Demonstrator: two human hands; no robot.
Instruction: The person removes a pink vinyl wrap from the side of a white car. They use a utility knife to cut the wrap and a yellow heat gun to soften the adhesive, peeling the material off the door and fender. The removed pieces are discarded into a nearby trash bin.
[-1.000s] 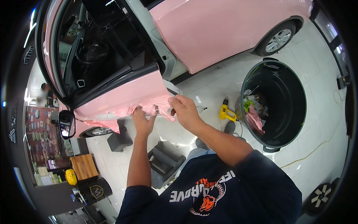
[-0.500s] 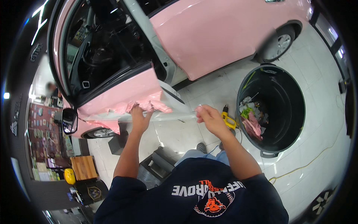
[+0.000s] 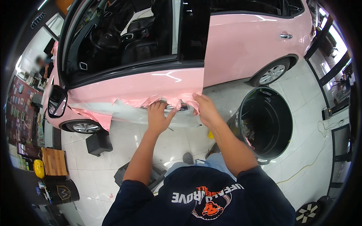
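Observation:
Pink wrap film [image 3: 151, 99] hangs loose, its torn, crumpled edge running across the front door. Below it the white door panel [image 3: 130, 113] is bare, and a door handle [image 3: 183, 107] partly shows under the film. My left hand [image 3: 158, 118] rests at this edge beside the handle, fingertips up against the panel and thumb spread to the right. At the door's rear corner my right hand [image 3: 206, 110] pinches the film's edge between thumb and fingers. Another pink flap [image 3: 97, 117] droops over the front wheel.
A large dark bin [image 3: 277, 122] with scraps inside stands close on my right. Behind my left forearm are a black box [image 3: 98, 144] and a grey stool-like object [image 3: 121, 174]. A yellow cord [image 3: 301, 170] crosses the tiled floor. A person [image 3: 46, 67] is far left.
The front door has swung nearer the car's side. My right hand has gone from the door's lower rear edge to the pink film; my left hand stays by the film's torn edge.

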